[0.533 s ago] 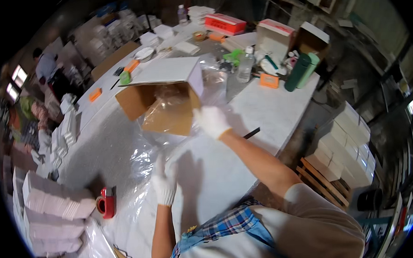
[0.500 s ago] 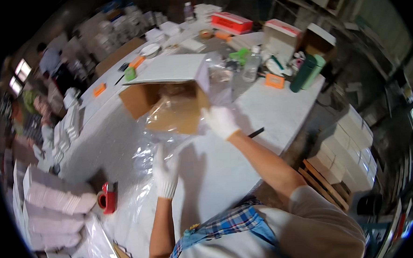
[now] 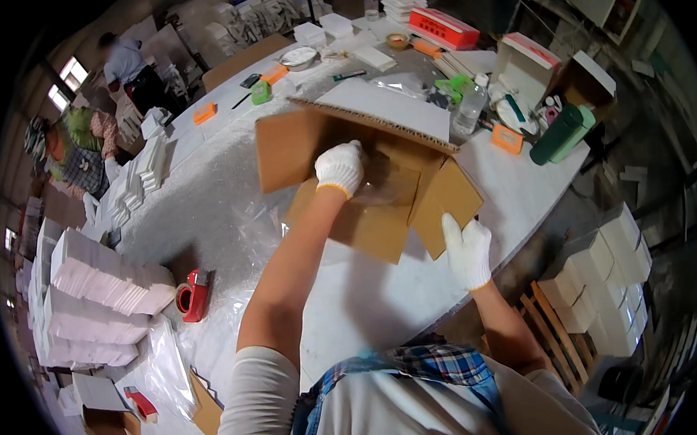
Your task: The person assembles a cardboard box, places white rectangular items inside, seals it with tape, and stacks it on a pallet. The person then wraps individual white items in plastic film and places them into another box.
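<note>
An open cardboard box (image 3: 286,151), brown inside and white outside, lies on its side with its mouth and loose flaps turned toward me. My left hand (image 3: 340,169), in a white knitted glove, reaches into the mouth with its fingers curled; what they hold, if anything, is hidden. Clear plastic film (image 3: 390,185) shows inside the box beside that hand. At the box's right flap, my gloved right hand (image 3: 468,252) grips the lower edge. More clear film (image 3: 263,214) lies on the table to the left of the box.
A red tape dispenser (image 3: 195,295) and stacked white sheets (image 3: 107,273) sit at left. Behind the box are a clear bottle (image 3: 471,107), green bottles (image 3: 558,134), orange packs (image 3: 507,138) and a red carton (image 3: 443,28). White boxes (image 3: 596,283) stand beyond the right edge. Two people are at far left.
My left hand has moved up from the table into the box. My right hand has shifted right and down along the flap. The box has turned and come nearer.
</note>
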`<action>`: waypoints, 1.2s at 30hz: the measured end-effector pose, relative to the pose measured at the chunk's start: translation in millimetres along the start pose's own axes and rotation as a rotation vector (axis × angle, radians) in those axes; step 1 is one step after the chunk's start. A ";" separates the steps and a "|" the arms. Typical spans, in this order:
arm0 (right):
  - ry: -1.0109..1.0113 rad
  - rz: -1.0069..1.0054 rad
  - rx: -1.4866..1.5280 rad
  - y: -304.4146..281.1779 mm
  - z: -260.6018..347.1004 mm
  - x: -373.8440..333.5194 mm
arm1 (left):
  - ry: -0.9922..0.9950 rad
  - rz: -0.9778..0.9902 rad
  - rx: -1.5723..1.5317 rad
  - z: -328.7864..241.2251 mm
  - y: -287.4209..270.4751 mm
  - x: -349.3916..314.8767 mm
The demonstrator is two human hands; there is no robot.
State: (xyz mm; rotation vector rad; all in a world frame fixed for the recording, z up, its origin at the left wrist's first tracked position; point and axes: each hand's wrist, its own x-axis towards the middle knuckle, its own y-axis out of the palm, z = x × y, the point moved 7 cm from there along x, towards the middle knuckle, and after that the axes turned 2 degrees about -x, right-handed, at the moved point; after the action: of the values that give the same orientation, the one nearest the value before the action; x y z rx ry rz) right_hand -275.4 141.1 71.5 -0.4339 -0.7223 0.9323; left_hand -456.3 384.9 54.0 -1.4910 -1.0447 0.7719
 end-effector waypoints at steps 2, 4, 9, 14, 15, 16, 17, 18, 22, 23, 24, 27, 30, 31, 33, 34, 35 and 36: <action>0.107 -0.025 -0.013 -3.4 -15.9 -2.8 | 0.187 -0.243 -0.051 -10.5 1.8 -9.4; 0.163 -0.105 -0.039 -15.8 -29.7 -2.9 | 0.350 -0.441 -0.139 -25.0 -11.6 -20.7; 0.233 -0.333 -0.010 -68.5 -53.5 -5.7 | 0.519 -0.676 -0.006 -18.0 -36.5 -32.3; 0.320 -0.366 -0.005 -112.0 -76.1 -27.0 | 0.159 -0.336 0.063 48.2 4.3 6.7; 0.361 -0.341 -0.080 -117.0 -81.8 -31.0 | 0.104 -0.245 0.138 55.3 18.7 8.4; 0.401 -0.315 -0.153 -120.7 -89.9 -34.7 | 0.048 -0.153 0.215 61.8 34.6 7.3; 0.446 -0.291 -0.224 -123.1 -100.5 -39.6 | -0.003 -0.060 0.293 61.0 42.8 5.6; 0.434 -0.326 -0.296 -127.4 -108.2 -44.8 | -0.099 0.055 0.331 61.1 52.9 4.0; 0.303 -0.398 -0.401 -163.3 -110.2 -52.9 | 0.030 -0.011 0.160 24.1 37.5 -11.2; 0.324 -0.396 -0.361 -175.3 -111.3 -50.8 | 0.010 -0.017 0.080 8.7 17.8 -19.2; 0.267 -0.411 -0.413 -189.1 -101.5 -43.6 | -0.016 -0.028 -0.001 3.7 5.4 -24.4; 0.109 -0.428 -0.602 -234.7 -70.7 -14.5 | 0.038 -0.105 0.012 12.6 12.8 -34.8; -0.119 -0.384 -0.882 -275.4 -48.5 21.1 | -0.082 -0.253 0.179 21.6 -7.5 -64.8; -0.144 -0.364 -0.799 -285.0 -21.9 36.7 | -0.165 -0.227 0.169 39.5 -7.0 -78.1; -0.277 -0.269 -0.922 -286.6 7.3 61.4 | -0.319 -0.188 0.130 73.8 -2.8 -100.5; -0.304 -0.225 -0.961 -280.4 22.4 73.0 | -0.402 -0.122 0.116 94.6 9.3 -112.5; -0.330 -0.182 -0.999 -268.9 32.5 82.8 | -0.446 -0.097 0.067 110.2 19.3 -125.9; -0.404 -0.169 -1.007 -260.8 31.8 89.8 | -0.477 -0.072 0.006 120.0 31.8 -136.3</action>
State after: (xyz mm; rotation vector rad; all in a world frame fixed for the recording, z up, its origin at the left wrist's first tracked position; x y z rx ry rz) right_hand -115.0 77.7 289.1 -1.0582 -1.5742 0.4341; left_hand -611.7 308.6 -9.3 -1.2828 -1.4383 1.1085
